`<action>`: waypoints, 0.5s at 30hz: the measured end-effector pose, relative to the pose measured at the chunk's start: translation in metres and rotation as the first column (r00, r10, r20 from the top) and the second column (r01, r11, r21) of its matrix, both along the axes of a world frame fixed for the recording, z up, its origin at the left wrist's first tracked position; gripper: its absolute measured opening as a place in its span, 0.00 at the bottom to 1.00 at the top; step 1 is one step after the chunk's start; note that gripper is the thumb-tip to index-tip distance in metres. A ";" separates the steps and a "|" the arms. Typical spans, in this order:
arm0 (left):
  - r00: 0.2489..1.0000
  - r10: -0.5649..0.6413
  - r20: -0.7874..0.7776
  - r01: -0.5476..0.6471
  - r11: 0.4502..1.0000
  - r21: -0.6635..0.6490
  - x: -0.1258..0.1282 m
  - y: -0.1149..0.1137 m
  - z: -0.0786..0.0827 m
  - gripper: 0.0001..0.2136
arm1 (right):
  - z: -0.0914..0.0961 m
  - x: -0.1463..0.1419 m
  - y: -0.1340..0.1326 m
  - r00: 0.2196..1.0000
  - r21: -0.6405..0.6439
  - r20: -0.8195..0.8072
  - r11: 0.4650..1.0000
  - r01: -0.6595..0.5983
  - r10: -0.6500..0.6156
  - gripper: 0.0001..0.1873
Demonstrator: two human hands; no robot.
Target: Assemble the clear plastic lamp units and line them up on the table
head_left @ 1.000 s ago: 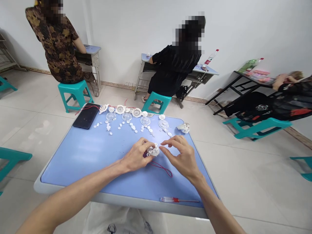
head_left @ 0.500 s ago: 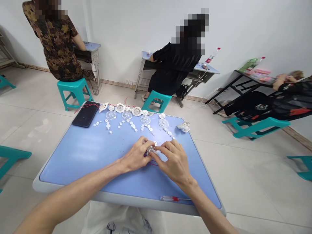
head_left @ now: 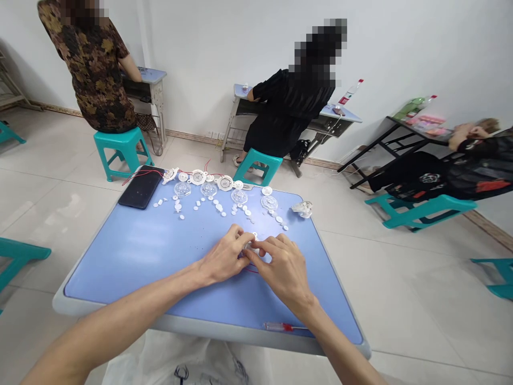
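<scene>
Over the middle of the blue table [head_left: 144, 278], my left hand [head_left: 227, 252] is closed around a small white and clear plastic part [head_left: 249, 247] with red wire [head_left: 251, 270] under it. My right hand [head_left: 284, 267] is pinched at the same part from the right, thumb and fingertips touching it. Most of the part is covered by my fingers. Behind my hands lie clear round discs [head_left: 269, 202], small white gears [head_left: 279, 220] and round white housings [head_left: 225, 183] with red wires.
A black phone [head_left: 141, 187] lies at the far left corner. A screwdriver [head_left: 278, 326] rests along the near edge. A crumpled whitish piece [head_left: 302, 209] sits at the far right. Other people sit at desks beyond, on teal stools [head_left: 258, 167].
My right thumb and fingertips have shifted slightly left and closer in over the plastic part. My left hand has stayed nearly still. The items on the table lie where they were.
</scene>
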State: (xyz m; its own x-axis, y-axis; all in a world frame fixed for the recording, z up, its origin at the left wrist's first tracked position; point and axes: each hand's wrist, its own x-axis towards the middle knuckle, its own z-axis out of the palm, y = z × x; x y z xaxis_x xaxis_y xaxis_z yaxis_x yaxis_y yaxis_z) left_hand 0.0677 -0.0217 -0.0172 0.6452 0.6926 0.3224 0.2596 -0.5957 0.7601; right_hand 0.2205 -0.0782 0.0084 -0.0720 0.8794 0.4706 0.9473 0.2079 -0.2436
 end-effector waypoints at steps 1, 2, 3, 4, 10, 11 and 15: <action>1.000 -0.002 -0.002 0.002 1.000 0.001 0.000 0.000 0.000 0.14 | 0.001 -0.001 0.000 1.000 -0.014 -0.002 1.000 0.010 -0.010 0.15; 1.000 -0.003 -0.005 0.003 1.000 0.003 0.000 0.000 0.000 0.14 | 0.001 -0.002 -0.001 1.000 -0.026 -0.003 0.999 0.019 -0.019 0.14; 1.000 -0.003 -0.006 0.003 1.000 0.004 0.000 0.000 -0.001 0.14 | 0.001 -0.003 -0.001 1.000 -0.038 -0.007 0.999 0.025 -0.025 0.13; 1.000 -0.003 -0.005 0.003 1.000 0.004 0.000 0.000 -0.001 0.13 | 0.001 -0.003 -0.001 0.999 -0.049 -0.013 0.998 0.030 -0.030 0.12; 1.000 -0.004 0.014 0.004 1.000 -0.003 0.000 0.000 0.000 0.11 | 0.000 -0.004 -0.001 0.993 -0.081 -0.110 0.996 0.040 -0.048 0.05; 1.000 -0.003 0.018 0.003 1.000 -0.004 0.000 0.000 0.000 0.10 | -0.001 -0.004 -0.001 0.992 -0.077 -0.120 0.996 0.036 -0.045 0.05; 1.000 0.002 0.019 -0.002 1.000 -0.014 -0.001 0.000 0.001 0.09 | -0.002 -0.003 0.000 0.988 -0.044 -0.154 0.999 0.012 -0.018 0.05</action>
State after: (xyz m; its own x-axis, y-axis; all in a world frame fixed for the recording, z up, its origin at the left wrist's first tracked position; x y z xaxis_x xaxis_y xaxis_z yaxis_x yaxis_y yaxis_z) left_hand 0.0672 -0.0222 -0.0158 0.6376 0.6983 0.3253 0.2459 -0.5847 0.7731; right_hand 0.2173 -0.0779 0.0063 0.0119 0.8993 0.4372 0.9006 0.1803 -0.3954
